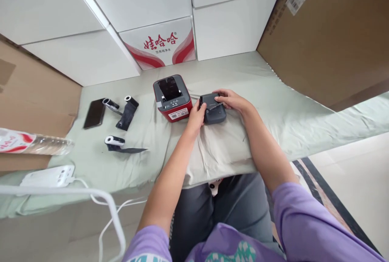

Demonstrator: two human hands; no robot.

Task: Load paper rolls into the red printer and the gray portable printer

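A small dark grey device (216, 115), which looks like a portable label printer, rests on the green cloth between my two hands. My left hand (197, 115) is closed on its left edge, the thumb lying on the top. From the far right corner my right hand (228, 99) grips it, fingertips on the upper face. A shiny strip crosses the device's top. Just left of it stands a red and black printer (172, 98) with a label on its front, close beside my left hand.
To the left lie a phone (94, 113) and three paper rolls with black strips, one being the nearest roll (114, 140). A white power strip (48, 176), a plastic bottle (51, 144) and a white tube frame (103, 194) are at left. White boxes (234, 27) and a cardboard box (328, 39) stand behind.
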